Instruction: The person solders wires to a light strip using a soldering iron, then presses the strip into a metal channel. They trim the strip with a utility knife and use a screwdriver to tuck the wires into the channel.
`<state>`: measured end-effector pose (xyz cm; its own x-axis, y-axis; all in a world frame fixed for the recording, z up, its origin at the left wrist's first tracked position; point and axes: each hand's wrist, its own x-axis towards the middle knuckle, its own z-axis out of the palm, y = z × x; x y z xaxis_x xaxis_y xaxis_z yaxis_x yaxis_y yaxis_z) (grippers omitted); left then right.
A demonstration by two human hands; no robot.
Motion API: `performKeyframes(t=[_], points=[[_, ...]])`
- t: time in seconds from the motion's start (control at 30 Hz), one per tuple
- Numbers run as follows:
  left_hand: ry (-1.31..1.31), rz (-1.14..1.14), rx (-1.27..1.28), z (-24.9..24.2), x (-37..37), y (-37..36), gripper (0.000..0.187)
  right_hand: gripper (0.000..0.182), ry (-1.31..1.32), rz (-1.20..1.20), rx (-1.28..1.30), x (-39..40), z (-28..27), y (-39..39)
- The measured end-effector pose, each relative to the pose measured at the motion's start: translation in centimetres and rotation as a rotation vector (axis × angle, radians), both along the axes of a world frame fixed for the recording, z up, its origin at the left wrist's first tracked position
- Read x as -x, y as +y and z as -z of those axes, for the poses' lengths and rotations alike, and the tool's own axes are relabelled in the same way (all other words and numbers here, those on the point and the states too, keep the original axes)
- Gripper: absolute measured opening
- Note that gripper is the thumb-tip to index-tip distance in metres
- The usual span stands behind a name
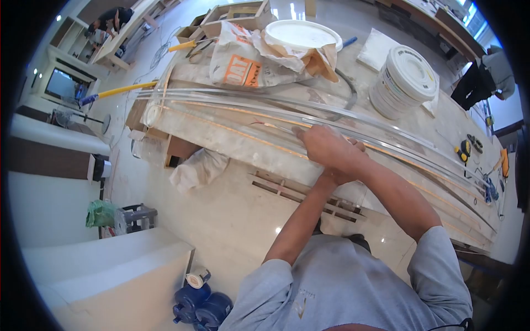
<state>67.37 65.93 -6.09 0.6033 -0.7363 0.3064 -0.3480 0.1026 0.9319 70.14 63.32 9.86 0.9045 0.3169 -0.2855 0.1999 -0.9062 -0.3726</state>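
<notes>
Both hands sit mid-frame on a long clear plastic strip (248, 124) that lies along the long white stone-topped table (232, 146) from upper left to lower right. The right hand (328, 146) lies flat on top, fingers (301, 132) stretched out and pressing on the strip, not closed round it. The left hand (331, 177) is mostly hidden under the right one; whether its fingers are curled or gripping cannot be told.

Several more clear strips and thin orange-edged lines run beside it toward the lower right. They look laid out and aligned already, so judged as mid-work: strips placed, pressing or smoothing in hand at about the middle, the lower-right stretch apparently left.

Upper middle: torn white-and-orange paper sack (248, 60), round white plastic lid (301, 34). Upper right: white plastic bucket (404, 81). Another person (488, 77) bends at the right edge.
</notes>
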Motion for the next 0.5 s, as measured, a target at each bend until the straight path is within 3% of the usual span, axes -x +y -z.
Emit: performKeyframes(t=[0.03, 0.23, 0.37, 0.5], points=[[-0.584, -0.205, -0.237, -0.1, 0.0, -0.1, 0.027, 0.036, -0.032, 0.011, -0.010, -0.5, 0.4, 0.2], [-0.416, -0.239, -0.101, 0.1, 0.3, 0.0, 0.034, 0.037, -0.036, 0.002, -0.003, -2.6, 1.2, 0.9], [-0.336, -0.234, -0.094, 2.6, 0.3, -0.7, 0.037, 0.041, -0.016, -0.056, 0.063, -4.4, 3.0, 0.8], [-0.548, -0.260, -0.172, 1.4, 0.5, 0.0, 0.044, 0.053, -0.063, -0.122, 0.041, -5.3, 3.4, 0.3]])
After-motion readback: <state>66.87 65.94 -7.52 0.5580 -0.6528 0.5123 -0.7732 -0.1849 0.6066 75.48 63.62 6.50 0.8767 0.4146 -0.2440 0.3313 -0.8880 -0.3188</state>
